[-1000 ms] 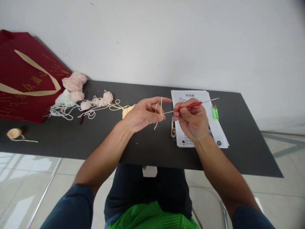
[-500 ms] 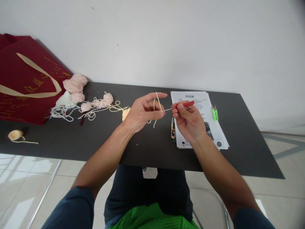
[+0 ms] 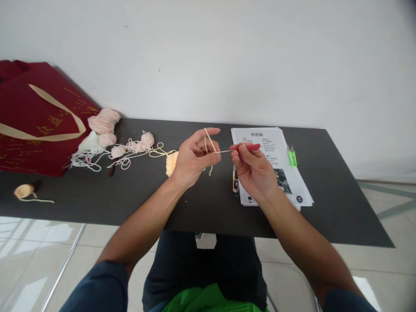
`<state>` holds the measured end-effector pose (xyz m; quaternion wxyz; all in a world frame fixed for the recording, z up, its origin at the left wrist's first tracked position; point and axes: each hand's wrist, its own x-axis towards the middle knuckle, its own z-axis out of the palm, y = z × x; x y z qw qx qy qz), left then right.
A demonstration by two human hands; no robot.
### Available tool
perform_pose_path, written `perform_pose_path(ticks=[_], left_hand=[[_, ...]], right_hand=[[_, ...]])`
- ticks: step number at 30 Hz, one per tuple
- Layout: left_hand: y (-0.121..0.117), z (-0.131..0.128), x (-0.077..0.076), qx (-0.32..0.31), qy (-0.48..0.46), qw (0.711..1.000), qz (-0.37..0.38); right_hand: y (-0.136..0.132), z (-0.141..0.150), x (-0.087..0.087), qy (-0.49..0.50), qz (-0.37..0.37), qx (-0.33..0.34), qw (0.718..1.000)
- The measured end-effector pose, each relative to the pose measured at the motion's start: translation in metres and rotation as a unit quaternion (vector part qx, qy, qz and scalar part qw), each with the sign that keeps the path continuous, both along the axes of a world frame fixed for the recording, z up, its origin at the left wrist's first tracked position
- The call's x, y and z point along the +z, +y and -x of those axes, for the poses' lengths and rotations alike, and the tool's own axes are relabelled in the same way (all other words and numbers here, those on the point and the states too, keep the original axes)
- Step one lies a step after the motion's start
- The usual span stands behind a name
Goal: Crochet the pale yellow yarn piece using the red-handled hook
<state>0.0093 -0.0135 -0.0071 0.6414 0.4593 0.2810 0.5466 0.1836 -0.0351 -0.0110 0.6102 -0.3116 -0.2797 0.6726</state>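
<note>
Since the earlier frame both hands have drifted slightly left. At frame centre, the left hand (image 3: 191, 158), fingers half-curled, holds one soft, limp cream yarn strand (image 3: 209, 143) looped over its forefinger; the right hand (image 3: 251, 169) pinches one stiff, light crochet hook (image 3: 248, 147) by its red grip. Nearby: one yarn ball (image 3: 170, 163), one green snips (image 3: 291, 156).

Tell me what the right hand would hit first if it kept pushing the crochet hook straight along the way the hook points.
The right hand aims the crochet hook leftward, so it would probably first meet the cream yarn looped over the left hand, then the fingers. The tip looks to be at the loop already, though depth is unclear.
</note>
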Motion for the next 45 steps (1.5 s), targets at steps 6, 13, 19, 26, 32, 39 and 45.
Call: perform_pose_path(ticks=[6,13,19,26,32,39,45], left_hand=[[-0.002,-0.002,-0.001,0.011,0.006,1.0,0.021],[-0.003,-0.002,0.001,0.002,-0.015,0.999,0.042],[-0.004,-0.003,0.0,-0.001,-0.025,0.999,0.036],[-0.002,-0.002,0.002,-0.035,-0.042,0.997,0.06],[0.001,0.004,0.002,-0.106,-0.059,0.987,0.105],[0.008,0.013,0.005,-0.226,-0.052,0.958,0.167],[0.012,0.015,0.006,-0.298,-0.047,0.936,0.183]], right_hand=[[-0.002,0.002,-0.002,-0.008,-0.013,-0.006,1.0],[-0.002,0.003,-0.003,-0.005,-0.015,-0.007,1.0],[-0.003,0.004,-0.004,-0.006,-0.01,-0.017,1.0],[-0.002,0.001,-0.003,0.0,-0.031,-0.005,1.0],[-0.002,0.0,-0.001,-0.002,-0.048,0.007,0.999],[0.0,-0.004,-0.002,-0.034,-0.102,0.035,0.994],[-0.001,-0.006,-0.003,-0.05,-0.163,0.054,0.984]])
